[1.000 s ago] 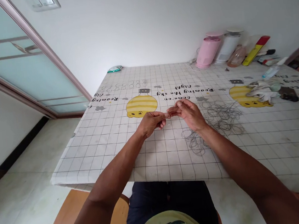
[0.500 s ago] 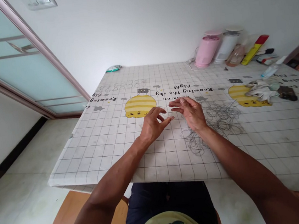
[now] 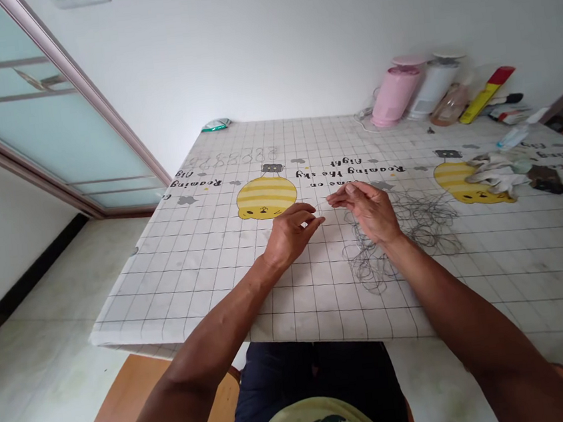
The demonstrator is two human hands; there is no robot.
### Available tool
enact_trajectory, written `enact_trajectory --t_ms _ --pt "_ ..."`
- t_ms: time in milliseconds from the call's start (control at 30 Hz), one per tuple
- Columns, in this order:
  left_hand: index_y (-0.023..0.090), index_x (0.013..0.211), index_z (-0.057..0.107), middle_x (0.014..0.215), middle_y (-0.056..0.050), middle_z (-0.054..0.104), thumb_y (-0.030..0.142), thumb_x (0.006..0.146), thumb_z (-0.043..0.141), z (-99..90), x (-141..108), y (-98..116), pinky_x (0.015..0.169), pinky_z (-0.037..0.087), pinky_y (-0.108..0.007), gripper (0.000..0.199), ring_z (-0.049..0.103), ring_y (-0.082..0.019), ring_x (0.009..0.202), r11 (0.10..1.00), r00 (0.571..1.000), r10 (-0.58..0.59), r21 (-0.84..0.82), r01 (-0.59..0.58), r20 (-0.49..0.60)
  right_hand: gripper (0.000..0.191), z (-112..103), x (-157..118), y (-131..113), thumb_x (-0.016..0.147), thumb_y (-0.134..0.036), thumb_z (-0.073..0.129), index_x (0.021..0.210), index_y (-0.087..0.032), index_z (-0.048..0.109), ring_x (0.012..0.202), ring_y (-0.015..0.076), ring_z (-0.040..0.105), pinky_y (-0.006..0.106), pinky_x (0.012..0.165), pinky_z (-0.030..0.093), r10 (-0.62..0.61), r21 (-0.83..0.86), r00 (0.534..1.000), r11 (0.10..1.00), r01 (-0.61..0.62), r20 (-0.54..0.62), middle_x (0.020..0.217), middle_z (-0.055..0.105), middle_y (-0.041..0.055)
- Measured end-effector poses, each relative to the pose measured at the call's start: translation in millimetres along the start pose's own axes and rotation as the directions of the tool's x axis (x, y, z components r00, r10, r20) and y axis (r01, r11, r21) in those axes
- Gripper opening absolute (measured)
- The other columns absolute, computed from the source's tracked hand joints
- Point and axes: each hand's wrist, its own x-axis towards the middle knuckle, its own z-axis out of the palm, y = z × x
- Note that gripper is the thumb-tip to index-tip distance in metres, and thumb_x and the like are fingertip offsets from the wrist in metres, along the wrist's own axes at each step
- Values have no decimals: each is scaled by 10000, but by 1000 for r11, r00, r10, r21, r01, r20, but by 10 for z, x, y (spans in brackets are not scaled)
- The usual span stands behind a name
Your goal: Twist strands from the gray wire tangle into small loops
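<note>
My left hand (image 3: 291, 235) is over the middle of the table, its fingers curled and its thumb and forefinger tips close together. Whatever is between those tips is too small to make out. Just to the right, my right hand (image 3: 369, 212) pinches with fingertips and thumb together. A faint thin wire seems to show at its tips, in the narrow gap between the hands. Beneath and beside my right hand and wrist lies a loose tangle of thin dark wire loops (image 3: 426, 219). Farther back on the left, a row of small twisted wire loops (image 3: 233, 157) rests on the tablecloth.
A checked tablecloth (image 3: 168, 276) covers the table. Along the back stand a pink cylinder (image 3: 395, 95), a white one (image 3: 434, 91), a bottle (image 3: 449, 106) and a yellow-red box (image 3: 485, 97). A crumpled cloth (image 3: 496, 175) lies right; a green-white packet (image 3: 216, 124) sits back left.
My right hand has shifted slightly right, and its fingers have drawn together. The left thumb and forefinger have come closer. The camera view has moved slightly.
</note>
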Motion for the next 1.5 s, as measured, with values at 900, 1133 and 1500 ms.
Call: enact_trajectory --t_ms 900,1133,1500 --pt "196 1307 661 1320 -164 697 510 880 834 -26 14 221 584 551 -257 557 745 -235 966 925 959 -281 -271 266 -18 414 -106 15 -75 925 -671 753 1016 -267 771 1086 312 784 501 980 644 51 26 999 998 -51 -7 1092 813 90" --pt "134 1119 763 962 -117 774 483 949 751 -4 57 135 581 604 -319 388 741 -196 737 792 934 -337 -501 348 117 448 -24 -20 -40 921 -705 734 1019 -271 783 1113 324 773 525 976 638 60 43 998 997 -61 26 1101 813 99" --pt "152 970 783 790 -52 700 490 916 790 -71 83 166 551 585 -306 343 665 -146 617 827 956 -249 -481 293 154 399 -70 -37 -45 952 -636 741 898 -245 801 967 289 789 520 988 620 75 44 990 996 -80 117 987 816 94"
